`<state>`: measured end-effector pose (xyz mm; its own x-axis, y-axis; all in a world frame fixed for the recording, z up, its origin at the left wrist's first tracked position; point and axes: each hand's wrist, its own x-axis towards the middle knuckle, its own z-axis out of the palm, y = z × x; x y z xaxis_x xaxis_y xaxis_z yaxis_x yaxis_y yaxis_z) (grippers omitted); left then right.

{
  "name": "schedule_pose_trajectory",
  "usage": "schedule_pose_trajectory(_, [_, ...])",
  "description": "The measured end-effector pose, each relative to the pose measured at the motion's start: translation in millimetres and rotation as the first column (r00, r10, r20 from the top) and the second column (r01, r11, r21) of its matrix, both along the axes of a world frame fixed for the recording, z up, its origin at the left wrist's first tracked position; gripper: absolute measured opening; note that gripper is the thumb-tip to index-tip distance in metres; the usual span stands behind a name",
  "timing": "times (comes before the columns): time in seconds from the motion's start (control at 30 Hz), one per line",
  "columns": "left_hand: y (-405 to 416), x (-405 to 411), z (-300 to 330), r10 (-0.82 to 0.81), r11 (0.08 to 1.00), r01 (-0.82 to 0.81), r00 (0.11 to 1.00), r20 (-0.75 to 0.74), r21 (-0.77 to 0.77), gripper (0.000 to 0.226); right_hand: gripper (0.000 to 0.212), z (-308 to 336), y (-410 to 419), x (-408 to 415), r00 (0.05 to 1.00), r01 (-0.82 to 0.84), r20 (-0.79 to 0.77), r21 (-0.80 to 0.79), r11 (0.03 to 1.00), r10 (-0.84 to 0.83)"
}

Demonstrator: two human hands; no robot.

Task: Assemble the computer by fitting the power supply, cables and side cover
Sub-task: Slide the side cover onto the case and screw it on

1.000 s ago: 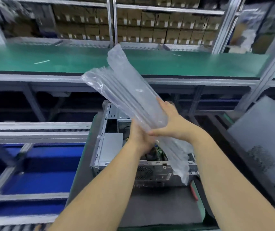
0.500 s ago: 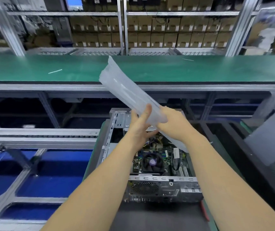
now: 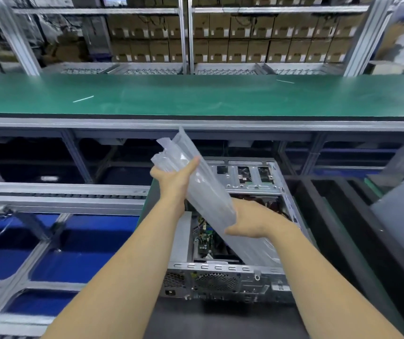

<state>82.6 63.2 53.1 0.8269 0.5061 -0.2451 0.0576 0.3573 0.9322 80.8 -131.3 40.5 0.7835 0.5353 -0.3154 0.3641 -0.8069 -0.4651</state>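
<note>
While the left hand (image 3: 175,178) grips the plastic bag (image 3: 205,199), the right hand (image 3: 249,221) cups it.

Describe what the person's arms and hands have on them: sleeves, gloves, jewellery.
Both forearms are bare as far as the frame shows, with no sleeve in view. The left hand and right hand wear no gloves; no watch, wristband or ring is visible.
</note>
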Motion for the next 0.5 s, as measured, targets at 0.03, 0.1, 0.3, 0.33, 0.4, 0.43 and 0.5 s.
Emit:
schedule_pose_trajectory(0.03, [-5.0,2.6,-0.8,-0.001,1.0,0.001,1.0,-0.03,0.027,0.124,0.08,-8.9,-5.0,1.5,1.0,0.026,-0.002,0.035,0.999,-0.026])
schedule_pose_trajectory(0.1, [-17.7,7.9,-2.3,-0.006,1.0,0.006,0.999,-0.036,0.01,0.131,0.104,-18.2,-14.4,-0.4,0.989,0.109,-0.118,0.162,0.981,-0.09])
schedule_pose_trajectory(0.3, [-62.4,18.5,-4.3,-0.04,0.995,0.039,0.999,0.011,0.092,0.146,0.109,-35.6,-25.3,-8.2,0.961,0.258,0.059,0.158,0.953,-0.27])
schedule_pose_trajectory(0.33, [-59.2,22.2,-0.5,-0.001,0.992,-0.006,0.999,0.054,0.126,0.149,0.101,-33.4,-26.2,-5.7,0.939,0.267,0.189,0.125,0.956,-0.287])
schedule_pose_trajectory(0.4, [-47.6,29.5,8.5,0.022,0.975,-0.042,0.995,0.094,0.217,0.148,0.086,-29.2,-29.1,-1.1,0.896,0.271,0.354,0.041,0.962,-0.268])
schedule_pose_trajectory(0.43, [-42.5,32.9,11.4,0.005,0.969,-0.024,0.997,0.077,0.247,0.146,0.075,-27.4,-28.9,0.0,0.897,0.267,0.367,-0.009,0.964,-0.246])
schedule_pose_trajectory(0.5, [-38.9,34.0,8.7,-0.034,0.957,0.028,0.999,0.013,0.287,0.128,0.046,-28.5,-23.0,-1.1,0.917,0.241,0.358,-0.139,0.961,-0.178])
